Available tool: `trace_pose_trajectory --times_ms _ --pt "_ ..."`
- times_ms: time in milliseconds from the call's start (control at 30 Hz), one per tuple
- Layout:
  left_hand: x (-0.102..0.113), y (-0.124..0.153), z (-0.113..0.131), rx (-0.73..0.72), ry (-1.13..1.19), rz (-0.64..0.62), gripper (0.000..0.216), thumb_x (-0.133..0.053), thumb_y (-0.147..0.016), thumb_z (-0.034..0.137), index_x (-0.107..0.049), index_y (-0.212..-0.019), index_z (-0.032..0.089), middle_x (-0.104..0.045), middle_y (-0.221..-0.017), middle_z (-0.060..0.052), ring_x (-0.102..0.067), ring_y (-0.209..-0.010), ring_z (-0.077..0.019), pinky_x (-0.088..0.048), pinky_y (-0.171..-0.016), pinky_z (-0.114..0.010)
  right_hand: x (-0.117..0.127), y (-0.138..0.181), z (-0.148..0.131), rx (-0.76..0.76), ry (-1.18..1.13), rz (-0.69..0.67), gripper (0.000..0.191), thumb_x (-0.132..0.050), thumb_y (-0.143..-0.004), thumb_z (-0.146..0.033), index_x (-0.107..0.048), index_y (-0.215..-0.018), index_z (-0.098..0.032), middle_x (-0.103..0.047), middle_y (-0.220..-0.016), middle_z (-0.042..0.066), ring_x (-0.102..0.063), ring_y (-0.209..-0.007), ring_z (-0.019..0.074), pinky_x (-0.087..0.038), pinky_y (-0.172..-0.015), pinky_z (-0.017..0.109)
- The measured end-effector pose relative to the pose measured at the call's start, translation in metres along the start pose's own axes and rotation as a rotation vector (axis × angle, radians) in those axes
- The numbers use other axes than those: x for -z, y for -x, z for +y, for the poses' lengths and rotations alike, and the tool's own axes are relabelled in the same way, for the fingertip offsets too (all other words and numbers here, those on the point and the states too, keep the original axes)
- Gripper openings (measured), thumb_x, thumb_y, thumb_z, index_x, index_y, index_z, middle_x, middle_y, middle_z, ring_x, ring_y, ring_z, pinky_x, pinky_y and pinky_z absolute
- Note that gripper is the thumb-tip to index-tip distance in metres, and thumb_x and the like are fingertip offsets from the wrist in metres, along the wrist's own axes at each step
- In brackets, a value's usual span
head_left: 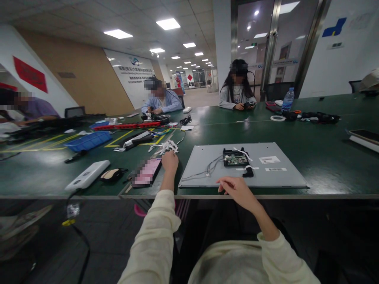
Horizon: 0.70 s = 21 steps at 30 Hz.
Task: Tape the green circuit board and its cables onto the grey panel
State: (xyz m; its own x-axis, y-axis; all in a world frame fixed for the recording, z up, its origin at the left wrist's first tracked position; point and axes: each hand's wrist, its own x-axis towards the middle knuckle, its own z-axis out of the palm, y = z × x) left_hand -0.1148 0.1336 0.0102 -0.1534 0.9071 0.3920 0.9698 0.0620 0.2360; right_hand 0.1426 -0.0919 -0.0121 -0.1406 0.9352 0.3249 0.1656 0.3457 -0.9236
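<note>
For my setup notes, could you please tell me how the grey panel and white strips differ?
The grey panel is broad and flat; the white strips are thin and tangled. The panel bears a circuit board; the strips lie heaped beside the left hand. Both rest on the green table.

we see a smooth, matt, metal-looking grey panel [257, 150], papery white strips [166, 146], a glossy green tabletop [334, 157] and a clear plastic bottle [288, 99].
</note>
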Motion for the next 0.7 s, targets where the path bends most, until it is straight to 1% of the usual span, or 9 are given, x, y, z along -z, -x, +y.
trace_pose_trajectory --times_ms 100,233,400,533,600,700 --pt "0.001 0.001 0.001 0.012 -0.06 -0.016 0.036 -0.037 -0.086 0.016 -0.065 -0.105 0.004 -0.061 -0.105 -0.024 -0.057 -0.098 -0.0315 -0.041 -0.081 -0.039 -0.001 0.001 -0.003 0.029 0.085 0.009 0.028 -0.045 -0.091 -0.031 -0.069 -0.097 -0.018 -0.067 -0.073 0.002 -0.06 -0.064 0.0121 -0.047 -0.059 0.023" --pt "-0.001 0.003 0.003 0.023 -0.089 -0.006 0.038 -0.035 -0.086 0.017 -0.065 -0.107 0.004 -0.057 -0.11 -0.026 -0.053 -0.103 -0.034 -0.042 -0.082 -0.042 -0.001 0.001 -0.005 0.053 0.14 0.013 0.027 -0.045 -0.092 -0.028 -0.069 -0.097 -0.018 -0.068 -0.074 0.001 -0.059 -0.065 0.0123 -0.044 -0.059 0.022" --pt "-0.008 0.005 0.005 0.047 -0.18 0.03 0.039 -0.034 -0.087 0.019 -0.066 -0.109 0.01 -0.052 -0.119 -0.023 -0.047 -0.112 -0.0367 -0.04 -0.085 -0.047 -0.002 0.002 -0.006 0.059 0.161 0.012 0.025 -0.045 -0.092 -0.026 -0.069 -0.098 -0.019 -0.068 -0.075 0.001 -0.06 -0.068 0.0128 -0.042 -0.061 0.022" --pt "-0.014 0.003 0.003 0.075 -0.22 0.032 0.039 -0.035 -0.088 0.023 -0.068 -0.108 0.016 -0.051 -0.122 -0.022 -0.044 -0.113 -0.0384 -0.037 -0.086 -0.052 -0.002 0.002 -0.007 0.063 0.186 0.024 0.025 -0.044 -0.093 -0.026 -0.068 -0.098 -0.02 -0.068 -0.074 0.0 -0.061 -0.068 0.0138 -0.042 -0.062 0.023" --pt "-0.015 0.002 0.001 0.088 -0.217 0.038 0.039 -0.036 -0.087 0.025 -0.067 -0.109 0.017 -0.05 -0.123 -0.023 -0.044 -0.113 -0.0384 -0.036 -0.085 -0.052 -0.002 0.002 -0.007 0.07 0.197 0.028 0.025 -0.045 -0.093 -0.027 -0.068 -0.099 -0.02 -0.068 -0.075 0.001 -0.061 -0.069 0.0141 -0.042 -0.062 0.023" --pt "-0.013 0.003 0.001 0.065 -0.226 0.074 0.039 -0.036 -0.086 0.024 -0.067 -0.108 0.013 -0.047 -0.126 -0.024 -0.043 -0.115 -0.0383 -0.035 -0.086 -0.051 -0.002 0.001 -0.005 0.081 0.212 0.036 0.026 -0.044 -0.093 -0.028 -0.068 -0.098 -0.02 -0.068 -0.076 0.001 -0.061 -0.07 0.0142 -0.042 -0.062 0.024"
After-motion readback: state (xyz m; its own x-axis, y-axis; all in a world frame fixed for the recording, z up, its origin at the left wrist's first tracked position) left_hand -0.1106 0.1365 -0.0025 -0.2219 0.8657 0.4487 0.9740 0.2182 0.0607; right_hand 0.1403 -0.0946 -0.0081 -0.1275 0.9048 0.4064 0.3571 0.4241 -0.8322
